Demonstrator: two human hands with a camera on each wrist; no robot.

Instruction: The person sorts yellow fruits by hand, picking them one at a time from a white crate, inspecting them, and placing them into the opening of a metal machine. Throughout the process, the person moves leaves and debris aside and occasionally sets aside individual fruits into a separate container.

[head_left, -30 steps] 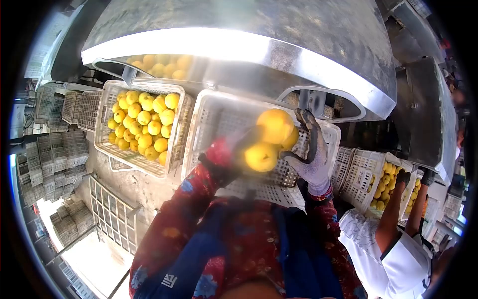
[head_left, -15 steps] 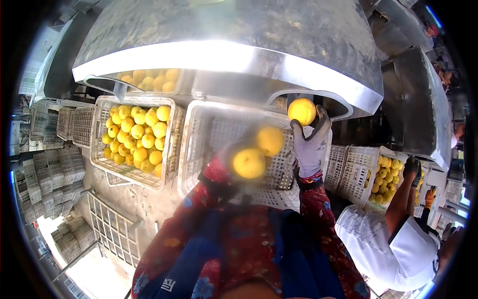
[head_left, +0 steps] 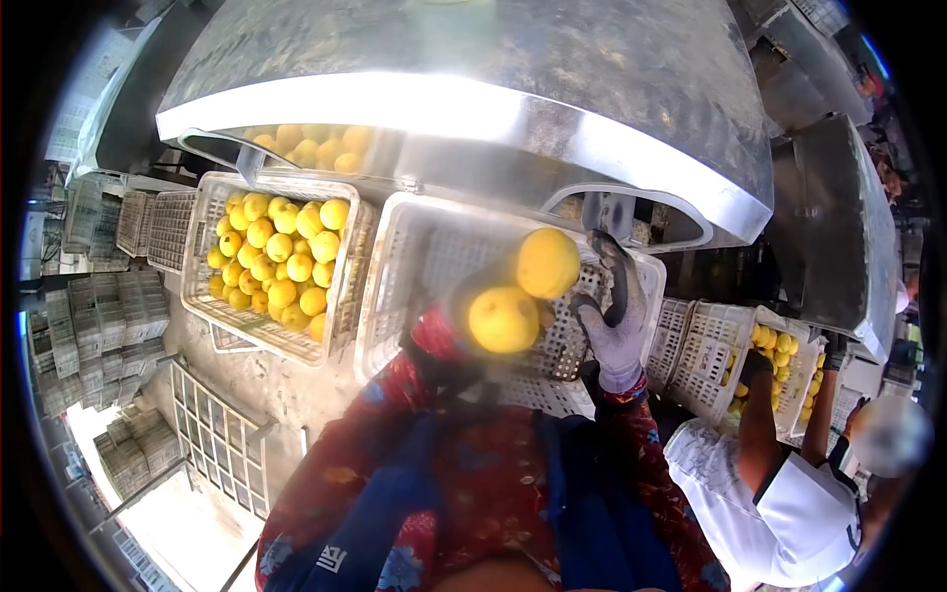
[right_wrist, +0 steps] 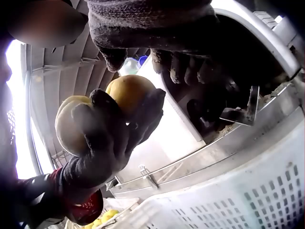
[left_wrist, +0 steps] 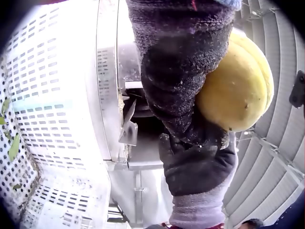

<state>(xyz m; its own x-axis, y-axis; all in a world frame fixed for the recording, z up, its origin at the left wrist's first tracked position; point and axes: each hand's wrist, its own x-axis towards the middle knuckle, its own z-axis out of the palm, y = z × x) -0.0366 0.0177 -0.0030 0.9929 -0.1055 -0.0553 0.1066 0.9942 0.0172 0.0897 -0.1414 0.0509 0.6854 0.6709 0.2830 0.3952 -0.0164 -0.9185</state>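
Note:
My gloved left hand (right_wrist: 107,136) grips two yellow fruits side by side in the right wrist view; in the head view the lower-left fruit (head_left: 503,320) and the upper-right fruit (head_left: 548,263) show over a white crate (head_left: 371,296), with the hand itself blurred. Just right of the fruits is my right hand (head_left: 619,321), thumb and fingers apart with nothing between them. It hangs beside a metal-rimmed opening (head_left: 691,209). The left wrist view shows one large fruit (left_wrist: 238,86) against the left hand (left_wrist: 186,71), the right hand (left_wrist: 198,174) just below.
To the left, a crate (head_left: 195,257) holds many yellow fruits. A large metal machine (head_left: 473,99) spans the far side. At the right, a person in white (head_left: 760,493) reaches toward fruit in another crate (head_left: 708,360). Stacked crates (head_left: 94,331) stand far left.
Half a second ago my right hand held a fruit at the metal opening; that fruit is gone from it and the hand has come lower. The left hand still holds two fruits.

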